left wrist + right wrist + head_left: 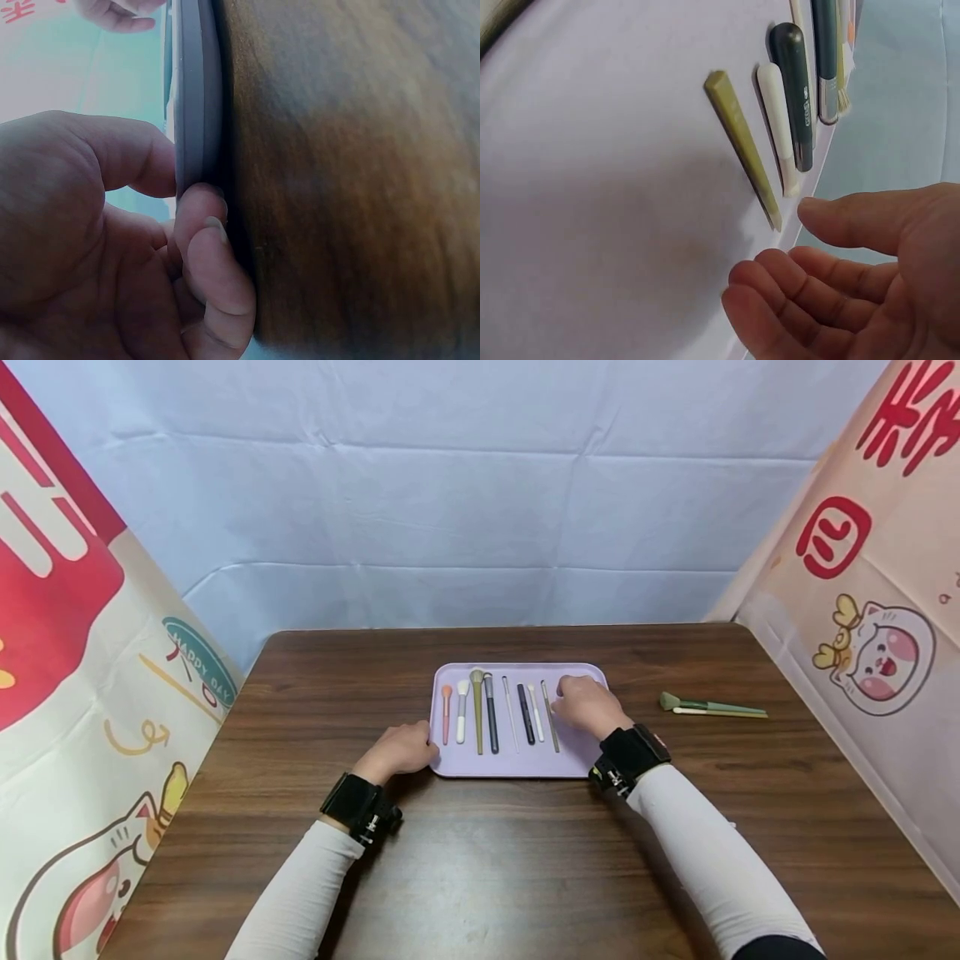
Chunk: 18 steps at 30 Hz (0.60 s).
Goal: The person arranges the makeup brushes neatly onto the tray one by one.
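- A person sits at a dark wooden table point(525, 860) with a pale lilac tray point(517, 764) set flat in the middle of it, long side toward them.
- The left hand point(397, 750) is at the tray's near left corner. In the left wrist view its fingers point(214, 270) are curled against the tray's rim, with the thumb on the other side of the edge, so it grips the tray there.
- The right hand point(588, 703) hovers over the right part of the tray, palm down. The right wrist view shows its fingers point(780, 289) loosely bent and apart, holding nothing, with the tray surface bare just beneath them.
- Makeup brushes lie side by side on the tray, handles toward the person: a pink brush point(446, 714) at the far left, then a white brush point(462, 710), a tall olive brush point(477, 710), a dark grey brush point(491, 714), a thin white stick point(511, 714), a black brush point(526, 714), a short white brush point(536, 702) and an olive-handled brush point(551, 718).
- The olive-handled brush is the one nearest the right hand, just beside its fingertips but not touched.
- Well to the right of the tray, on the bare table, lie a green brush point(708, 704) and a cream brush point(720, 713), touching along their length.
- Printed cloths hang on both sides, and a pale blue sheet point(465, 510) hangs behind the table.
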{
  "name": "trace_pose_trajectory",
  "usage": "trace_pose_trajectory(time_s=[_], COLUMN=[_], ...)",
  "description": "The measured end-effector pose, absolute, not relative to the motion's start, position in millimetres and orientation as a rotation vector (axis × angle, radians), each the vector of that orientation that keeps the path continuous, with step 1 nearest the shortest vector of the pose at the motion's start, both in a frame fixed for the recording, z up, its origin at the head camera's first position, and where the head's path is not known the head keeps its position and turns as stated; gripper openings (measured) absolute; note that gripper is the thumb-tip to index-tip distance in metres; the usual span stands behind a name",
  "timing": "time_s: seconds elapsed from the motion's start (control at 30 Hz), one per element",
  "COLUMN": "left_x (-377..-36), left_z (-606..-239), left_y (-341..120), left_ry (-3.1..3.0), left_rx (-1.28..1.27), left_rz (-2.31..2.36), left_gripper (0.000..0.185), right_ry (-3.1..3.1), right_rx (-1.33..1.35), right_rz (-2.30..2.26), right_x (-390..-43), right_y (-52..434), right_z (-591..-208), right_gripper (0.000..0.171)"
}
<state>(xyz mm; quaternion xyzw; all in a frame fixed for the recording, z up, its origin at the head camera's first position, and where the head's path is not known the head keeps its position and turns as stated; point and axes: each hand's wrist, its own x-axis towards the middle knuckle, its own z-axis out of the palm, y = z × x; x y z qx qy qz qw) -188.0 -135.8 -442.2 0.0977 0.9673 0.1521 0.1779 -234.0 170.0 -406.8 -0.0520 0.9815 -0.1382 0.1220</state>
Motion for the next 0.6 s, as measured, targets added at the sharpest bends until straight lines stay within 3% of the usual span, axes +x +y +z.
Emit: trace_pose_trajectory(time_s=[0.6], left_x=[-187.0], left_z=[-440.7], left_y=[-135.7], left_ry=[2.740], left_rx=[0.283], left_rz=[0.428], left_gripper=[0.032], right_ry=[2.917], right_rx=[-0.169], right_rz=[-0.410], right_x=[-224.3], right_y=[200.6], right_z=[-400.0], right_gripper=[0.045])
